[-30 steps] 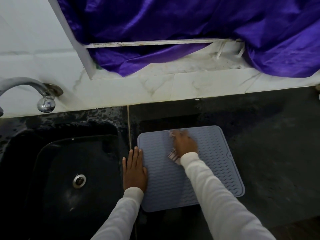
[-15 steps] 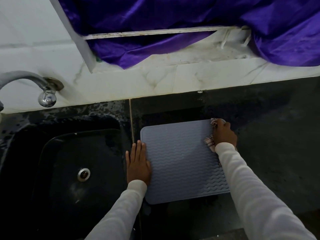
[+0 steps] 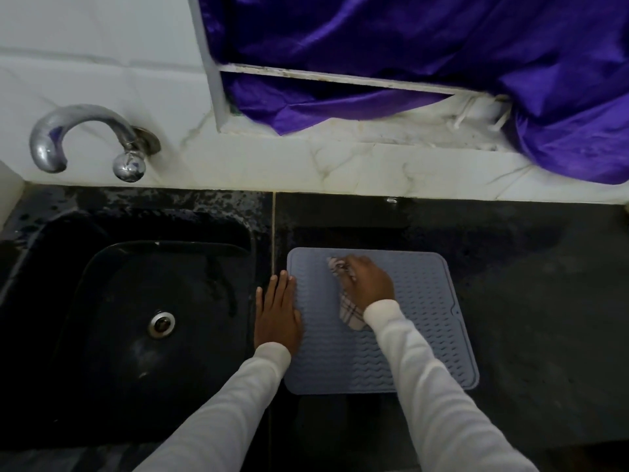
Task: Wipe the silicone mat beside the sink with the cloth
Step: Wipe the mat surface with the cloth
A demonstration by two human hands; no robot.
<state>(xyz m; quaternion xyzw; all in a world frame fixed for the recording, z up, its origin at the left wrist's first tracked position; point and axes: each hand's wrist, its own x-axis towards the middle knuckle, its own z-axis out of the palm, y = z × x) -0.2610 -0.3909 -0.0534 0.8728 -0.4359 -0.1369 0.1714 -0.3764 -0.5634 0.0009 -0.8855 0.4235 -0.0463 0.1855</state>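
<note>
A grey-blue silicone mat [image 3: 429,321] with a wavy ribbed surface lies flat on the dark counter just right of the sink. My right hand [image 3: 369,284] grips a crumpled checked cloth [image 3: 350,313] and presses it onto the far left-middle part of the mat. One end of the cloth pokes out beyond my fingers, the other trails toward my wrist. My left hand [image 3: 277,310] lies flat with straight fingers on the mat's left edge and the counter beside it, holding the mat down.
A black sink [image 3: 136,318] with a metal drain [image 3: 162,323] sits left of the mat. A chrome tap [image 3: 85,137] juts from the white tiled wall. Purple fabric [image 3: 425,46] hangs over the ledge behind. Dark counter [image 3: 544,301] extends to the right.
My right hand has swept the cloth from the mat's far right corner back to its far left-middle. My left hand has stayed on the mat's left edge.
</note>
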